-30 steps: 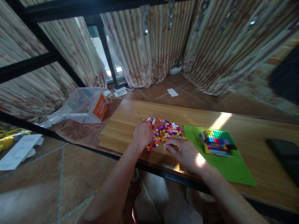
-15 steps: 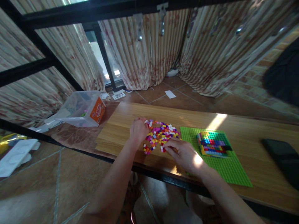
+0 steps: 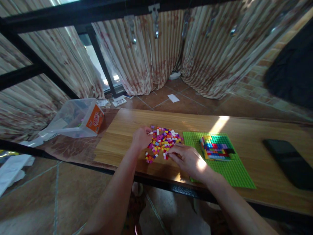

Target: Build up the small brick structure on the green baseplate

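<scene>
A loose pile of small toy bricks in many colours lies on the wooden tabletop between my hands. At the pile's left edge is my left hand, its fingers curled in against the bricks, with the fingertips partly hidden. My right hand reaches over the near right side, thumb and forefinger drawn together beside a white and a red brick. What sits between those fingertips is too small to make out. To the right, a multicoloured brick build stands on a green studded baseplate.
A black phone-like slab lies at the table's right. Beyond the table's left end stands a clear plastic bin with an orange label. A dark metal frame crosses overhead. Striped curtains hang behind, and papers lie past the far edge.
The whole view has shifted slightly, so the tabletop things appear farther left. My left hand's fingers have moved a little at the pile's edge; my right hand stays by the same bricks.
</scene>
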Tool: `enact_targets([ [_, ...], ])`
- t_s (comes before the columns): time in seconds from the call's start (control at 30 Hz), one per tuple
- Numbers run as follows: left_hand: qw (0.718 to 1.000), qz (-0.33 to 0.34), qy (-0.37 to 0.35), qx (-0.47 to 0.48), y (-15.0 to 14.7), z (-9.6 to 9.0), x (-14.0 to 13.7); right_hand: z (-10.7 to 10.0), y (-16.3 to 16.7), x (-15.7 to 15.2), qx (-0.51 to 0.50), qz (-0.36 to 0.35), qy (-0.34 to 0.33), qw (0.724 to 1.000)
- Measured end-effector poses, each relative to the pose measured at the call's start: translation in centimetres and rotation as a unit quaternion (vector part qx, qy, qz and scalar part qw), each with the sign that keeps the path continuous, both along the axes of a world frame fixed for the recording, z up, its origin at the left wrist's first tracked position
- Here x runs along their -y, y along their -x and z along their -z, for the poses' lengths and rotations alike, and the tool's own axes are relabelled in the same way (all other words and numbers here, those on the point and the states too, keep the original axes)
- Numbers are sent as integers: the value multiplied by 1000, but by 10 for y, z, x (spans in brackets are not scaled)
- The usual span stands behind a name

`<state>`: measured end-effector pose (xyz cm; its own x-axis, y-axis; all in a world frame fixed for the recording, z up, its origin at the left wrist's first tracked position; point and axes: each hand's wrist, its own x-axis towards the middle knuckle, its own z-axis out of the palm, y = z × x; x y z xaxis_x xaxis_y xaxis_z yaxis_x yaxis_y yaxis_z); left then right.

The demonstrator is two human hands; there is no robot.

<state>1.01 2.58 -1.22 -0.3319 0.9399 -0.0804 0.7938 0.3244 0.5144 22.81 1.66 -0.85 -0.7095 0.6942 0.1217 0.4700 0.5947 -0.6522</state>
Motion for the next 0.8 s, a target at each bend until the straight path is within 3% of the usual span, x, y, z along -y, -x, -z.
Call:
enact_targets([
  [0.13, 997, 13, -49, 50, 2, -2, 3, 0, 0, 0, -3, 11, -7, 1000],
  [0.27, 971, 109, -125, 172, -4, -10, 10, -4, 2, -1, -75, 99, -16, 992],
  [0.37, 940, 165, -116, 276, -20, -17, 16, -6, 5, -2, -170, 160, 47, 971],
  [0.5, 890, 202, -96, 397, -47, -23, 24, -6, 4, -5, -252, 159, 150, 943],
  [0.67, 882, 208, -95, 411, -62, -21, 27, -12, -10, -7, -286, 123, 224, 924],
  [0.8, 886, 216, -107, 397, -71, -20, 26, -22, -28, -7, -267, 112, 243, 926],
])
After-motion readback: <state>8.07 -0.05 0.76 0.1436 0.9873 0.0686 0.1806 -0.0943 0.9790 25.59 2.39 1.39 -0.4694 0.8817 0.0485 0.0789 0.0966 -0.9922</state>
